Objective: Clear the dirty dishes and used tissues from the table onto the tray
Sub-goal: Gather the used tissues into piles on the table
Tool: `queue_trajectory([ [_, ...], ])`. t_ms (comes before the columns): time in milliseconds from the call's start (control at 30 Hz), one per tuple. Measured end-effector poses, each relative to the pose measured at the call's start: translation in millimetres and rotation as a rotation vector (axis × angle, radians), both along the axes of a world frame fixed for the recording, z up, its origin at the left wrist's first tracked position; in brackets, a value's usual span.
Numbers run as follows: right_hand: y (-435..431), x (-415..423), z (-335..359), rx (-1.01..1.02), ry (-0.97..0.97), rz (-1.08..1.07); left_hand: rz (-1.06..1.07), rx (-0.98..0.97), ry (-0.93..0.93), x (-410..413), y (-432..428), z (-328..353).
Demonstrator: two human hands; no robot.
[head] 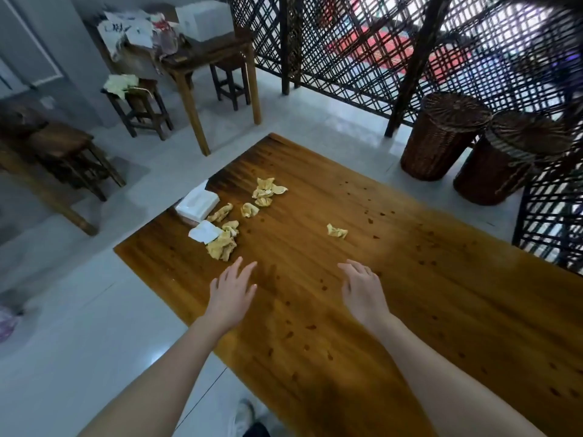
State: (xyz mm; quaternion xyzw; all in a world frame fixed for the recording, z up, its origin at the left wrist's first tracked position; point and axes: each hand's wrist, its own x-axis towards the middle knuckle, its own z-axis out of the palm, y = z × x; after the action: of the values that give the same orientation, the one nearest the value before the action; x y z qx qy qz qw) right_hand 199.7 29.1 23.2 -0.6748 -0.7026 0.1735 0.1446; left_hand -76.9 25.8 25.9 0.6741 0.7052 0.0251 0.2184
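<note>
Tissues, crumpled and stained, lie scattered on the table near a white tissue pack. Left hand and right hand hover spread, holding nothing. A hasty sweep could push wads over the edge; no tray shows.

The wooden table carries a white tissue box, a flat white tissue — and scattered crumpled yellowish tissues.

2 bare forearms lead to the left hand and right hand; 1 whitish shoe shows below.
</note>
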Motion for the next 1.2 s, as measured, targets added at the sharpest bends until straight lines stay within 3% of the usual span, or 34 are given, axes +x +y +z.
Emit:
queue_trajectory([
  [600,151,-48,-36,-0.161,-0.059,-0.409,-0.332,-0.040,-0.031,-30,218,-48],
  [900,184,-57,-75,-0.395,-0.129,-0.550,-0.449,-0.031,-0.130,-40,269,-74],
  [1033,178,-65,-78,-0.319,-0.215,-0.558,-0.471,-0.034,-0.139,-42,271,-75],
  [1200,172,-81,-73,-0.302,-0.185,-0.530,-0.436,-0.024,-0.151,-54,262,-64],
])
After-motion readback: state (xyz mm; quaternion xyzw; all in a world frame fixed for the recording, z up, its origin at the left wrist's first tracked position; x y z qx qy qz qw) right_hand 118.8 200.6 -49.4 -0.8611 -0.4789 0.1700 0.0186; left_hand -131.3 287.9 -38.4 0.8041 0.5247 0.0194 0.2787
